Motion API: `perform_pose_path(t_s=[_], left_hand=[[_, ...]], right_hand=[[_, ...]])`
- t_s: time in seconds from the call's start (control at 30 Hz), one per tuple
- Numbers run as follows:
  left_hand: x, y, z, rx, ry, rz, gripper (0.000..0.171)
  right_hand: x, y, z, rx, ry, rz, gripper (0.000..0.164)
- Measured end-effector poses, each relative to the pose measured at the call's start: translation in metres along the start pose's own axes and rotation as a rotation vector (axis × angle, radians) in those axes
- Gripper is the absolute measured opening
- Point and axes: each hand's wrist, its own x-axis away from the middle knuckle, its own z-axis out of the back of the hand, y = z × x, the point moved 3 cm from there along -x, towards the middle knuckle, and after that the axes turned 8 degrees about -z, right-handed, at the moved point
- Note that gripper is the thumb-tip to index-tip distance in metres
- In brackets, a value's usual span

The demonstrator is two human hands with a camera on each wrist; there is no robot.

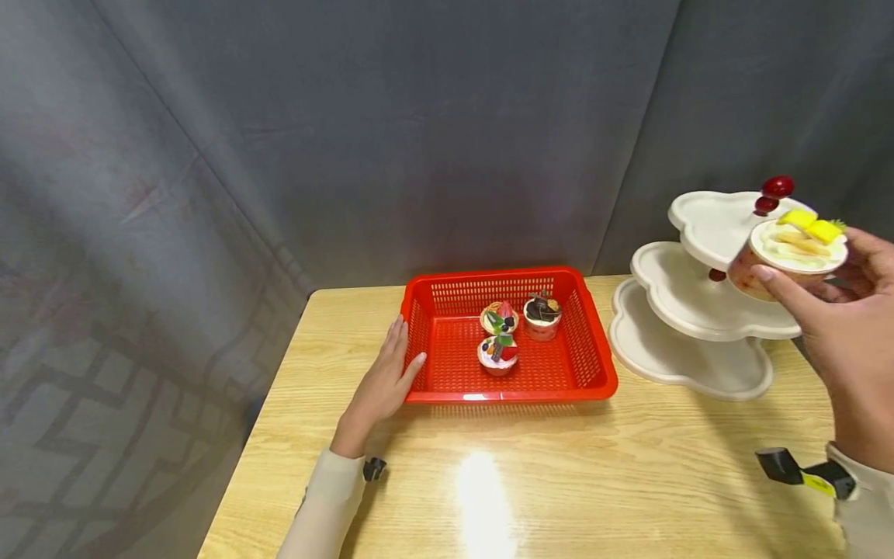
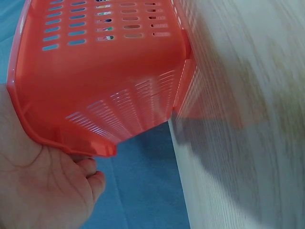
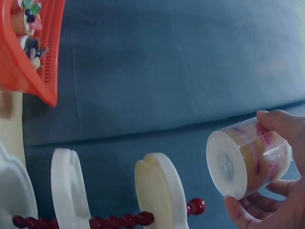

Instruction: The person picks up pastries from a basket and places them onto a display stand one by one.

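My right hand [image 1: 855, 318] grips a cupcake [image 1: 796, 252] topped with cream and yellow fruit pieces, raised beside the upper levels of a white tiered stand [image 1: 687, 357]. In the right wrist view, the thumb and fingers hold the cupcake [image 3: 255, 160] round its clear-walled cup, apart from the stand. At the left end of a red plastic basket [image 1: 601, 373], my left hand [image 1: 382, 380] rests against the rim with its fingers straight. Inside the basket are a chocolate-topped cupcake [image 1: 542, 317] and two fruit-topped ones [image 1: 497, 355].
The basket and stand are on a light wooden table [image 1: 559, 481], the stand at the right. Its levels are scalloped, joined by a dark red beaded post [image 3: 119, 222]. A grey curtain [image 1: 433, 155] hangs behind the table.
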Motion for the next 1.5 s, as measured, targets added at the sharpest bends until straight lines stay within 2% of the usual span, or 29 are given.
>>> perform_pose_path(t_s=[0.17, 0.37, 0.6, 0.87, 0.93, 1.03, 1.17, 1.23, 1.37, 1.5], left_hand=[[0.001, -0.001, -0.001, -0.008, -0.011, 0.017, 0.074], [0.000, -0.002, -0.002, -0.003, 0.001, 0.000, 0.074], [-0.001, -0.004, -0.004, -0.011, -0.007, 0.012, 0.073], [0.000, -0.002, -0.003, 0.006, 0.002, 0.013, 0.074], [0.000, -0.002, -0.002, 0.005, 0.007, 0.008, 0.074], [0.000, -0.002, -0.002, -0.001, 0.002, 0.005, 0.074], [-0.001, -0.002, -0.002, -0.005, -0.006, 0.002, 0.076], [-0.001, -0.003, -0.002, -0.003, -0.008, 0.002, 0.077], [-0.001, -0.003, -0.002, 0.002, -0.013, 0.013, 0.078], [-0.001, -0.004, -0.003, 0.002, -0.012, 0.015, 0.077]], right_hand=[[-0.015, 0.004, 0.005, -0.022, 0.044, 0.082, 0.066], [-0.032, 0.012, 0.008, -0.029, 0.084, 0.104, 0.061], [-0.051, 0.023, 0.009, -0.119, 0.094, -0.004, 0.056], [-0.068, 0.025, 0.006, -0.200, 0.053, -0.129, 0.042], [-0.072, 0.026, 0.005, -0.196, 0.052, -0.135, 0.040], [-0.076, 0.028, 0.004, -0.251, 0.038, -0.152, 0.039], [-0.083, 0.032, 0.003, -0.300, 0.032, -0.180, 0.045], [-0.087, 0.035, 0.003, -0.267, 0.034, -0.198, 0.046], [-0.092, 0.039, 0.002, -0.196, 0.030, -0.176, 0.047], [-0.094, 0.039, 0.000, -0.181, 0.023, -0.167, 0.048]])
